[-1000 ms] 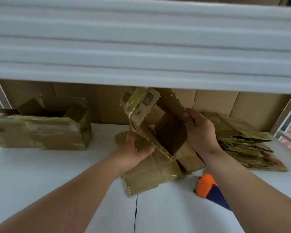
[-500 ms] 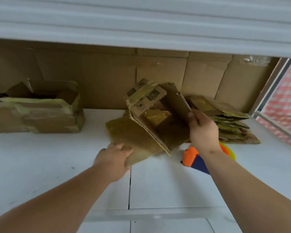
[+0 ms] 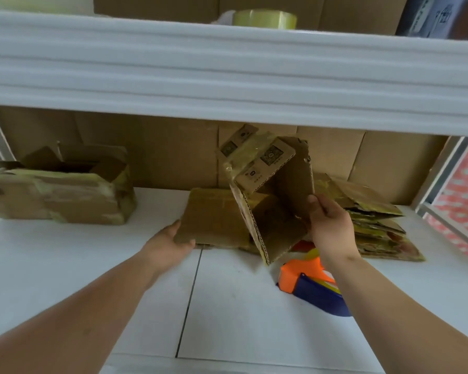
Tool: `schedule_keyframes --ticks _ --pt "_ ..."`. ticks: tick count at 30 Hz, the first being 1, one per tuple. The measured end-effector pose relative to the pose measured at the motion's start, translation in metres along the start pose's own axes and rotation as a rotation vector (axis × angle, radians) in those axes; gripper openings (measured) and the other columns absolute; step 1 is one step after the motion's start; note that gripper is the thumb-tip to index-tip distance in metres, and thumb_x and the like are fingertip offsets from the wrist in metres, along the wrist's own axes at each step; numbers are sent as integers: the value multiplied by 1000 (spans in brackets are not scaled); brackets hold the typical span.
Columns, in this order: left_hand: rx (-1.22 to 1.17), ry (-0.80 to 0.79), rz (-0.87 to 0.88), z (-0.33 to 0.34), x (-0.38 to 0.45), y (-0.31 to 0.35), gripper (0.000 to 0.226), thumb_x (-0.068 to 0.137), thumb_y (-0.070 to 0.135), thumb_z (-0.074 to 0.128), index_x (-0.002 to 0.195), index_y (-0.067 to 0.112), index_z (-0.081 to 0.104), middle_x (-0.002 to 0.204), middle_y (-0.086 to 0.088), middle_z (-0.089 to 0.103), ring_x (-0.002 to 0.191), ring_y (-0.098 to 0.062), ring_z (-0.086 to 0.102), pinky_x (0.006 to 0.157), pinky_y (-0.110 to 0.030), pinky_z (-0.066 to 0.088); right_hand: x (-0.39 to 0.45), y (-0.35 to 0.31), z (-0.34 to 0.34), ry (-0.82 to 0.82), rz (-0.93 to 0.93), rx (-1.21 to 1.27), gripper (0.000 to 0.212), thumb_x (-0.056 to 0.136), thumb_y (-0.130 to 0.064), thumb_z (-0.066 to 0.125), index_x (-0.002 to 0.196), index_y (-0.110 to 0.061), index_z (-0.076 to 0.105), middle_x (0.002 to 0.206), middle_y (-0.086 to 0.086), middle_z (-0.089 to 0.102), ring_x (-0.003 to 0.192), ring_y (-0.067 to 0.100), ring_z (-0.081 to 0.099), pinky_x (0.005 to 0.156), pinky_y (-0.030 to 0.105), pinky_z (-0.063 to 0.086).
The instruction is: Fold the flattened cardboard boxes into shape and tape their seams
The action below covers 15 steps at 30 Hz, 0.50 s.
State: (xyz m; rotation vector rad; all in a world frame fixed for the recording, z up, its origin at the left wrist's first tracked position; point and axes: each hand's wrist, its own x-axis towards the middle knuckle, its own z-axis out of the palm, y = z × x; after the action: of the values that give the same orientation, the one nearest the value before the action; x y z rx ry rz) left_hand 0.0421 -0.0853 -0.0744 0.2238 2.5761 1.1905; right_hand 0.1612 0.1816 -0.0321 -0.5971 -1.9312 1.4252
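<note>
A small cardboard box (image 3: 276, 201), opened into a tube with taped flaps on top, is tilted above the white shelf. My right hand (image 3: 331, 225) grips its right wall, thumb inside. My left hand (image 3: 170, 245) holds the near left corner of a flattened cardboard piece (image 3: 214, 217) lying on the shelf behind the box. An orange and blue tape dispenser (image 3: 308, 282) lies under my right wrist. A stack of flattened boxes (image 3: 373, 220) sits to the right.
A folded, taped box (image 3: 60, 195) with open top flaps stands at the left. A thick white shelf (image 3: 227, 71) overhangs, with a tape roll (image 3: 265, 18) on it. Cardboard lines the back wall. A shelf post (image 3: 438, 174) rises at the right.
My left hand let go of the box and moved to the flat cardboard piece, sliding it left. My right hand keeps the opened box lifted. The head camera tilted down then up.
</note>
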Motion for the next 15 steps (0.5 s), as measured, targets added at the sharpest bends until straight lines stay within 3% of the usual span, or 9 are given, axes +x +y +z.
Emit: schedule_keyframes --ticks 3,5,9,12,15 --pt "-73 -32 69 -7 -14 9 70 97 42 59 156 39 21 158 3 32 143 -24 35 112 -36 33 -6 -12 -7 55 47 120 31 104 -35 47 131 -29 60 96 -20 61 100 18 62 96 44 53" --pt "-96 -77 91 -10 -23 9 72 95 46 60 155 43 20 159 5 32 144 -22 34 114 -37 32 -14 -21 -13 92 87 225 29 104 -36 47 130 -29 59 100 -18 64 103 18 63 97 43 52" --pt "-218 -70 170 -16 -49 9 66 97 51 53 154 41 22 158 8 34 141 -21 37 112 -35 31 -31 -34 -19 54 144 322 32 104 -33 48 130 -20 60 114 1 71 104 24 69 82 40 59" --pt "-323 30 227 -28 -72 15 67 98 53 45 157 38 17 159 7 30 143 -20 33 105 -36 31 -45 -40 -20 5 74 156 24 102 -33 50 116 -22 67 108 3 73 100 28 70 88 48 57" --pt "-278 98 390 -43 -97 17 85 86 64 49 156 41 7 161 11 21 142 -11 30 109 -34 31 -64 -53 -20 -45 -132 -260 24 103 -30 49 113 -20 68 100 -2 65 96 21 60 79 30 45"
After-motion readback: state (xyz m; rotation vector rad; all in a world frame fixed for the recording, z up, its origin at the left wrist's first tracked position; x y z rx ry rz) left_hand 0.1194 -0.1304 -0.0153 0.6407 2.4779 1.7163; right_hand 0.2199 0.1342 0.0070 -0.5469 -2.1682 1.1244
